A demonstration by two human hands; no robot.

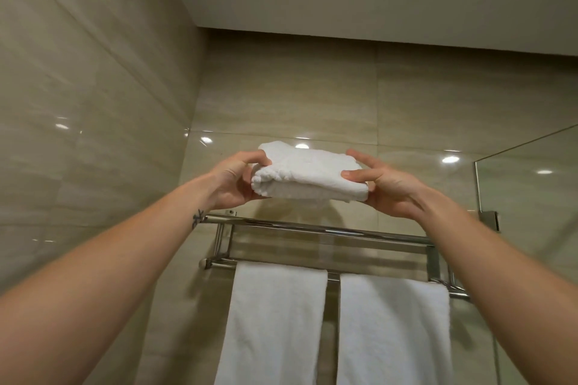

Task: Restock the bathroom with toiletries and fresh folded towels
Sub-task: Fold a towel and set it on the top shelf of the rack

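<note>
While both arms reach up toward the wall, the folded towel (308,170) is held in the air between the two hands, just above the chrome rack (328,233) and not touching it. The left hand (233,181) has its grip closed round the towel's left end. The right hand (381,187) pinches the right end, thumb pressed on the front fold and fingers over the top. Neither grip is wide; both are clamped on cloth.

As for progress, I'd say the towel side of the job is well along. Two white towels already hang from the rack's lower bar, the left hanging towel (275,322) and the right hanging towel (394,331), side by side with a narrow gap between them, both falling straight. The rack's upper shelf looks bare from here, though it's seen from beneath and I can't vouch for its back edge. So this folded one seems to be the first bound for the shelf, and it isn't set down yet.

What's left, by my reckoning, is to lower it onto the bars, square it up and perhaps add more. The toiletries I can't judge at all, since no basin or bottles are in sight, only the tiled wall (93,103) and a glass panel (531,197) at the right.
</note>
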